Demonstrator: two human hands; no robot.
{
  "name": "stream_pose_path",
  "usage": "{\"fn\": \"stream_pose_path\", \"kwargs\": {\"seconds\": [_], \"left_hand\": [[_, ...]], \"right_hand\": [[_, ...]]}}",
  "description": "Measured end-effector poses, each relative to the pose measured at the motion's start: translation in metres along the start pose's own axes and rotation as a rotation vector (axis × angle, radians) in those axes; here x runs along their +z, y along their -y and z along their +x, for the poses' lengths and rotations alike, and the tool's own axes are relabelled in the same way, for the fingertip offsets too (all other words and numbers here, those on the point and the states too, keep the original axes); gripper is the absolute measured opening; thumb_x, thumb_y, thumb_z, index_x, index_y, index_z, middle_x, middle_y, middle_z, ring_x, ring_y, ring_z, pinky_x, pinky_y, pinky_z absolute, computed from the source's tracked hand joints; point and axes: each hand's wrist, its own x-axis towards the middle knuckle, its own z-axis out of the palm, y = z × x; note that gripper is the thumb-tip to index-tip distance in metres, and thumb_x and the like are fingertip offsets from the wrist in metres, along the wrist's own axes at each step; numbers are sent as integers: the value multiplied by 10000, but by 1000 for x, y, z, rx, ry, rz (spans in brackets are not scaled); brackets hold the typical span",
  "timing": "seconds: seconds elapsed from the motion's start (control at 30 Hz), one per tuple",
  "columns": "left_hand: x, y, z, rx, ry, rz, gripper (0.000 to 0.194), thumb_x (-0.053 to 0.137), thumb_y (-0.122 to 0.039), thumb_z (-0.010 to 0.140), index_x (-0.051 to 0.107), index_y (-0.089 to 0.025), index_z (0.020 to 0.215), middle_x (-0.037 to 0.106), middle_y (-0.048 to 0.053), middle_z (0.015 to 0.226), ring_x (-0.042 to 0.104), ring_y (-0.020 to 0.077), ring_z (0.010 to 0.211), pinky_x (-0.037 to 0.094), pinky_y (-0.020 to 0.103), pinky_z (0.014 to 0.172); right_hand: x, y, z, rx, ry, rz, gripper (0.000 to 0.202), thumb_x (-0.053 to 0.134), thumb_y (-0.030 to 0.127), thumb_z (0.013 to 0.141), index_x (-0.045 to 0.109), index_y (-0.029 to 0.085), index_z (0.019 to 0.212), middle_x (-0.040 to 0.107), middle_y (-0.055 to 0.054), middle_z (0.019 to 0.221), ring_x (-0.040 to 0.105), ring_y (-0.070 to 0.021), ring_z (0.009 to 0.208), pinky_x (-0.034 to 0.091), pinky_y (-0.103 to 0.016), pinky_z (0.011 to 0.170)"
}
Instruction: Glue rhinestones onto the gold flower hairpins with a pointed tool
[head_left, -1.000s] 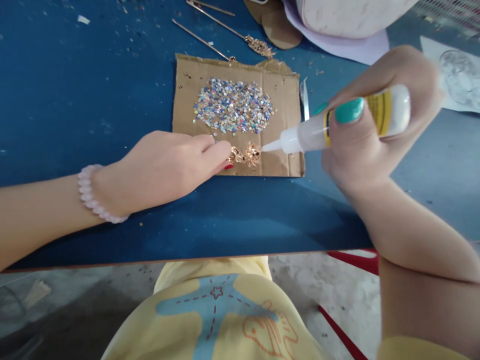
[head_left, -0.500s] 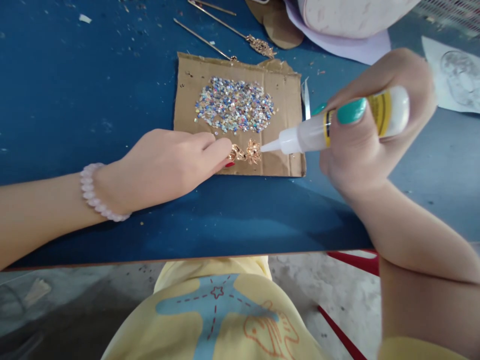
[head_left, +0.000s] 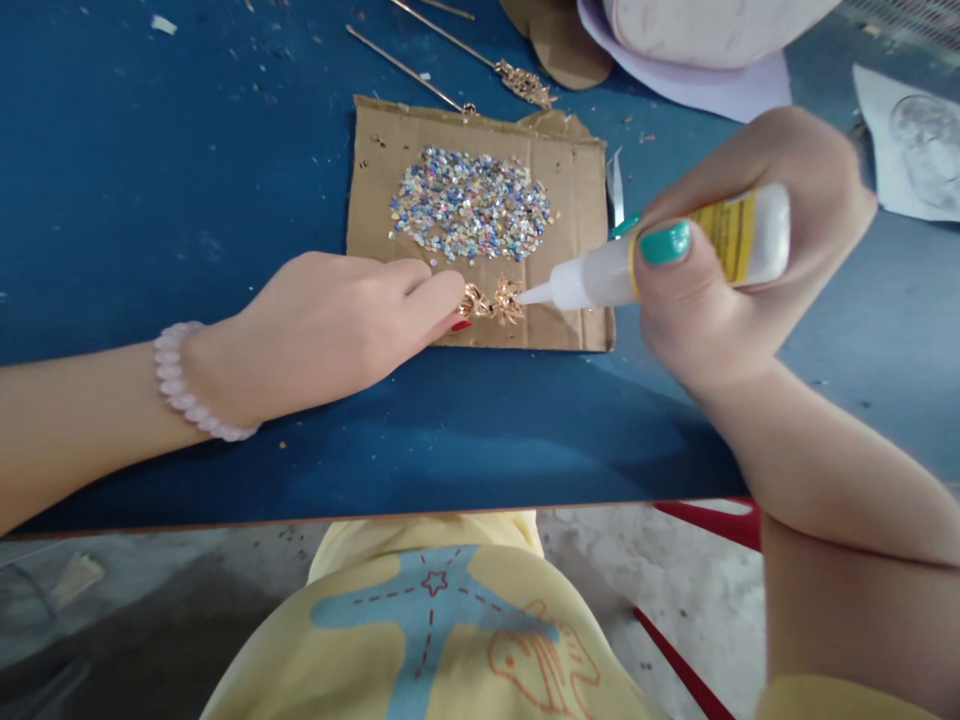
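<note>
In the head view, my left hand (head_left: 337, 325), with a pink bead bracelet on its wrist, pinches a gold hairpin ornament (head_left: 508, 299) over the near part of a cardboard piece (head_left: 574, 220). The ornament ends in an openwork flower, and any stem is hidden under the hand. My right hand (head_left: 739, 270) is wrapped round a glue bottle (head_left: 600, 277) with a yellow label. Its narrow white nozzle points left, with the tip at the flower's right edge. A heap of small shiny shell-like flakes (head_left: 472, 203) lies on the cardboard just beyond the ornament.
Tweezers (head_left: 616, 190) lie right of the cardboard. Gold hairpins (head_left: 521, 84) with long stems rest behind it. Farther back are brown cardboard cut-outs (head_left: 570, 50) and a pale bag-like item (head_left: 705, 30). A printed sheet (head_left: 915, 140) lies at the right. The blue table's front edge (head_left: 420, 515) runs before my lap.
My right hand has shifted the bottle slightly left, its nozzle tip still at the flower. The label shows turned a little. My left hand keeps its hold, and the view has moved slightly.
</note>
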Motion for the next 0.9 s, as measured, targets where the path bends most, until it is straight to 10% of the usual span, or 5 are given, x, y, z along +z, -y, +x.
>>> {"fn": "stream_pose_path", "kwargs": {"seconds": [0.9], "left_hand": [[-1,0,1,54,-31,131,378,369,-295,1064,596,-195,778,570,16,621,575,168,519,281,309,435]], "right_hand": [[-10,14,-2,66,118,-78,429,483,671,938,566,302,735,595,27,717,738,-129,768,664,-280,759]]}}
